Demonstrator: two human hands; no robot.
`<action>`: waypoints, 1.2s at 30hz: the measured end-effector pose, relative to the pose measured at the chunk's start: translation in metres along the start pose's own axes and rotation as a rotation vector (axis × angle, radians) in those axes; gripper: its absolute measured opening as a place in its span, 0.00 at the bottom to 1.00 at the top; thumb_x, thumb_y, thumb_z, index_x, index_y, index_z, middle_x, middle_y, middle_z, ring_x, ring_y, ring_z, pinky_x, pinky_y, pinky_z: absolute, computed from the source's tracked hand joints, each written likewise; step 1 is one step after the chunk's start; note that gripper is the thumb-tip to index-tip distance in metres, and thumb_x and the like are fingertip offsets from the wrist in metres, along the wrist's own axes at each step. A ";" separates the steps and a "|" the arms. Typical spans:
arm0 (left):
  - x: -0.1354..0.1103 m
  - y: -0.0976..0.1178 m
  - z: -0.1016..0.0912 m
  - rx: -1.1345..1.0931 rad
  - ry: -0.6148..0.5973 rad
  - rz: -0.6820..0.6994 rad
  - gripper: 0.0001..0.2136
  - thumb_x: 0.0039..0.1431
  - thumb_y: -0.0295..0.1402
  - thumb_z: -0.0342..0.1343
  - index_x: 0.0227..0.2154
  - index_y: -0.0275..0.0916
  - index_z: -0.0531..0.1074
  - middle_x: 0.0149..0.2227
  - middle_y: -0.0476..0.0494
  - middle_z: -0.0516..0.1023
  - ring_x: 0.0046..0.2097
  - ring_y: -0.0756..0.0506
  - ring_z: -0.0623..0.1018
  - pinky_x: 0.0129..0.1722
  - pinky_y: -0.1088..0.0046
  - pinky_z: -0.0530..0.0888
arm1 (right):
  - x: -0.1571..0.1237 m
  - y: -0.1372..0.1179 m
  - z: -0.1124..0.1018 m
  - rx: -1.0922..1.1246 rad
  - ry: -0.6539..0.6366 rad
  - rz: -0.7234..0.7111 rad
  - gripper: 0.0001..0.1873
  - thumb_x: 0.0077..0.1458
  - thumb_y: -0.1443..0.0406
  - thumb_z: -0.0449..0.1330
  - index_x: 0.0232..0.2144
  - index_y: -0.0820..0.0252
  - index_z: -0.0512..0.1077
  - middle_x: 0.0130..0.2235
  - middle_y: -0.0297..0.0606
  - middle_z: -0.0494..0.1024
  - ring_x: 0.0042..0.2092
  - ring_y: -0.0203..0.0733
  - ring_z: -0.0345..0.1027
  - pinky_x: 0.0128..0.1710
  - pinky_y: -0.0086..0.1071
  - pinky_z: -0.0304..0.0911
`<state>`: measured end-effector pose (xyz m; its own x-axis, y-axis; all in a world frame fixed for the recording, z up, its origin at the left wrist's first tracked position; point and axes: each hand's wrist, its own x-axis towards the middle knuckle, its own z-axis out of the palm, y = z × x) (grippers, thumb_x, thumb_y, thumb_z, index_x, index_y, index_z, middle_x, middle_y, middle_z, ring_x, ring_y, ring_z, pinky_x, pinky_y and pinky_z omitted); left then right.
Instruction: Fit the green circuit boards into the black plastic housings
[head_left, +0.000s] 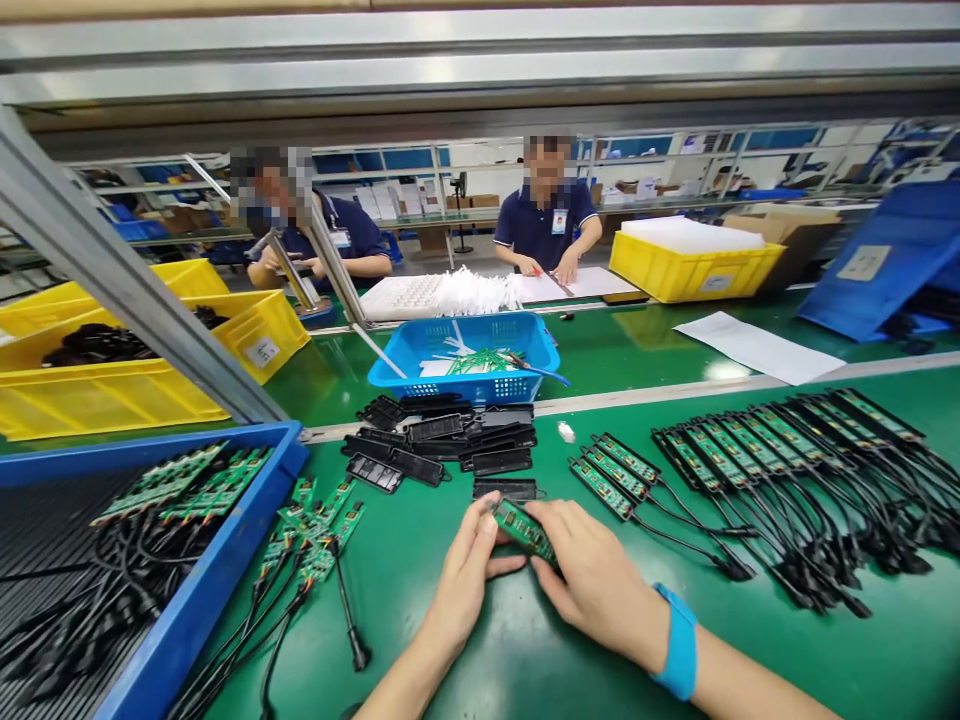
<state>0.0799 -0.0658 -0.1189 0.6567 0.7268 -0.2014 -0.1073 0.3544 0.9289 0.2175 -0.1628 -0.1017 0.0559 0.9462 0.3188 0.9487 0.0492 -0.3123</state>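
Between my two hands is a green circuit board [523, 528], seemingly set in a black case half; my hands cover parts of it. The thumb and fingers of my left hand [466, 560] grip its left end. My right hand [581, 560], with a blue band at the wrist, holds the other end. Just beyond them lies a pile of black plastic case halves [431, 440]. Loose circuit boards [319, 525] with black cables lie to the left. On the right, three cased boards [615, 475] sit beside a long row of similar cased boards [750, 445], their cables trailing toward me.
A blue tray [255, 560] of cabled boards stands at the left. Ahead are a blue basket [465, 385] with white and green strips, and yellow bins [112, 395]. A slanted metal post [142, 270] rises at left. Two co-workers [547, 220] sit across the bench.
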 end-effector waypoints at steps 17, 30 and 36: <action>-0.002 0.006 -0.004 0.039 0.002 -0.042 0.18 0.60 0.46 0.47 0.46 0.38 0.66 0.40 0.42 0.71 0.36 0.46 0.74 0.32 0.68 0.74 | 0.000 0.073 -0.028 -0.537 -0.278 0.528 0.40 0.55 0.50 0.56 0.59 0.78 0.57 0.51 0.65 0.67 0.49 0.64 0.62 0.41 0.45 0.63; 0.003 0.004 -0.008 0.070 0.054 -0.041 0.23 0.54 0.50 0.53 0.44 0.38 0.69 0.37 0.43 0.74 0.32 0.47 0.74 0.29 0.70 0.75 | 0.002 0.071 -0.036 -0.466 -0.273 0.484 0.27 0.54 0.61 0.58 0.53 0.71 0.65 0.43 0.56 0.73 0.45 0.58 0.67 0.41 0.42 0.59; 0.006 0.006 -0.008 0.105 0.131 -0.024 0.27 0.47 0.54 0.57 0.43 0.38 0.71 0.35 0.44 0.76 0.30 0.47 0.75 0.27 0.73 0.75 | 0.007 0.056 -0.042 -0.426 -0.236 0.497 0.31 0.47 0.59 0.60 0.52 0.67 0.64 0.41 0.52 0.75 0.42 0.56 0.69 0.40 0.41 0.59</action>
<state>0.0776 -0.0547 -0.1170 0.5549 0.7914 -0.2565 -0.0092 0.3141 0.9493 0.2842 -0.1670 -0.0795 0.4919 0.8706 0.0106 0.8703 -0.4920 0.0227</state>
